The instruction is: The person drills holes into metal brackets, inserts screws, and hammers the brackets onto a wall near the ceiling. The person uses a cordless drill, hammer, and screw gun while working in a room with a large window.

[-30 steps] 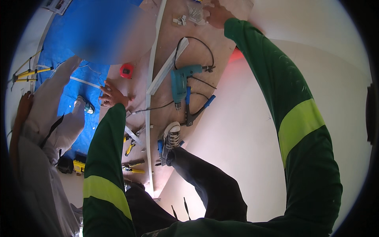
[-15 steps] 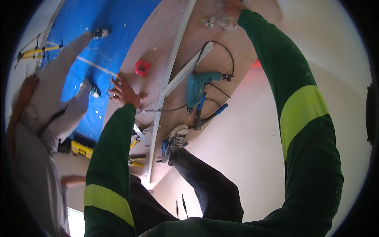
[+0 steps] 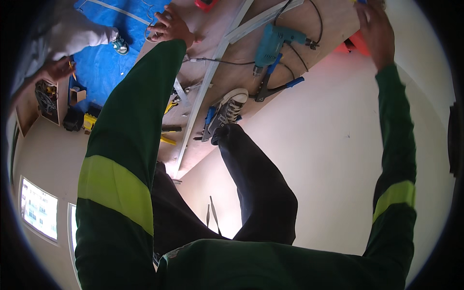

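Observation:
My left hand (image 3: 169,26) is open, fingers spread, at the left edge of a brown board (image 3: 193,82). A thin looped cord lies by its fingertips. High on the right, my right hand (image 3: 378,36) is bent around something with yellow and blue parts, mostly cut off by the upper edge. Just beside that hand is a red object (image 3: 358,44). Between the hands, a teal power drill (image 3: 271,46) with a black cord rests on the board. Next to it lies a tool with blue-tipped handles (image 3: 270,89). Long pale metal strips (image 3: 205,87) cross the board.
A red tape measure (image 3: 206,4) sits at the top. My sneaker (image 3: 229,111) is on the board, near yellow-handled tools (image 3: 169,135). Left, a person's hand (image 3: 57,70) holds a thin orange stick. Blue sheeting (image 3: 99,46) covers floor there, beside a box of cables (image 3: 47,104).
The view has shifted, and the drill and board now appear higher and further right. My right hand has moved from small plastic bags to beside the red object. My left hand stays by the board's edge.

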{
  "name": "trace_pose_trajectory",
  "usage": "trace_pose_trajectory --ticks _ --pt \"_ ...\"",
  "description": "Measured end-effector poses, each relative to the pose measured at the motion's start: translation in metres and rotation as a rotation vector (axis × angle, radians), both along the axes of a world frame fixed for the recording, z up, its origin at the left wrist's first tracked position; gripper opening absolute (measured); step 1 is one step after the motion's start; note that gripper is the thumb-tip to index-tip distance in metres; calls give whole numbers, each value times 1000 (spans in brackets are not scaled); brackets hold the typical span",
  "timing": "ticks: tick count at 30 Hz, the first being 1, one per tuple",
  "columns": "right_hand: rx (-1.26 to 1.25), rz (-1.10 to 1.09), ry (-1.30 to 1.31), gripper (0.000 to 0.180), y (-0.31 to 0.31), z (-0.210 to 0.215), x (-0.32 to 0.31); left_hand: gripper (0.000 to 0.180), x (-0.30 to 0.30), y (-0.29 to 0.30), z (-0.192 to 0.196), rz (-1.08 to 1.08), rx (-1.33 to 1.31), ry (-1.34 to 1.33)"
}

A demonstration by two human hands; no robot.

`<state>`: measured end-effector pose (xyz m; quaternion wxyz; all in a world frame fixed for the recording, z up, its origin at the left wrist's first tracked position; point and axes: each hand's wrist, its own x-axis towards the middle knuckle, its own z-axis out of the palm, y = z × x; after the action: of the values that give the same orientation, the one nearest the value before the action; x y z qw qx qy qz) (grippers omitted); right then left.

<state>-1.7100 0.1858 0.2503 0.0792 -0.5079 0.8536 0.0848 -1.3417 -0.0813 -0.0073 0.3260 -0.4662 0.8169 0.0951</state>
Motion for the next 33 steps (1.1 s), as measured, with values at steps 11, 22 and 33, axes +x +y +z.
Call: trace_pose_trajectory --ticks 11,22,33 --pt "-113 -16 -636 18 -15 61 492 104 98 -90 24 -51 366 830" --pt "-125 105 -618 18 -121 -69 718 51 588 16 352 1012 670 590" --pt "-49 -304 -636 22 -161 -124 775 59 626 57 347 669 755 706"
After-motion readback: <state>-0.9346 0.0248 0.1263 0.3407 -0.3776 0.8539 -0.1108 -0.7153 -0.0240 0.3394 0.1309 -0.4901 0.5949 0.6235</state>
